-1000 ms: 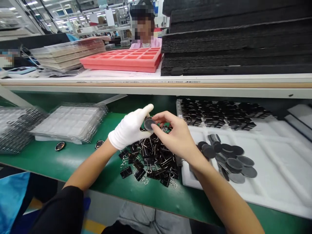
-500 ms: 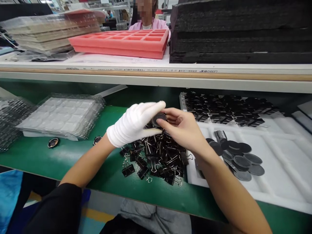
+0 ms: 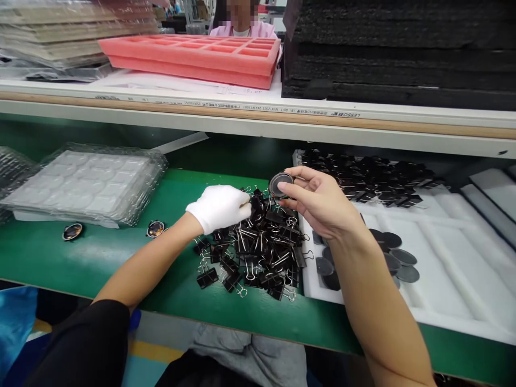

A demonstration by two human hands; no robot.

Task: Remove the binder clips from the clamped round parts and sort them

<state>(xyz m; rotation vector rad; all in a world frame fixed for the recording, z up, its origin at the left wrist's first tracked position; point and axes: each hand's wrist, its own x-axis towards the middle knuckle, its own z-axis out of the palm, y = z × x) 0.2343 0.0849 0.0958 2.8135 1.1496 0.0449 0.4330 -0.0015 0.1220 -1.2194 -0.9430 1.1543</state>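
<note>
My right hand holds a round dark disc with a raised rim, pinched between thumb and fingers, above the right side of a pile of black binder clips. My left hand, in a white glove with bare fingertips, is closed at the upper left of the pile. Its fingertips are on a black binder clip, partly hidden among the others. More dark discs lie loosely on the white foam tray, partly behind my right forearm.
Rows of binder clips fill the tray's far end. Two small oval pieces lie on the green table at left, before stacked clear plastic trays. A shelf above carries pink foam and black foam. A person sits beyond.
My left hand has left the disc and moved down to the clip pile, its fingers now curled. My right hand has moved slightly right and up with the disc. The view has shifted slightly.
</note>
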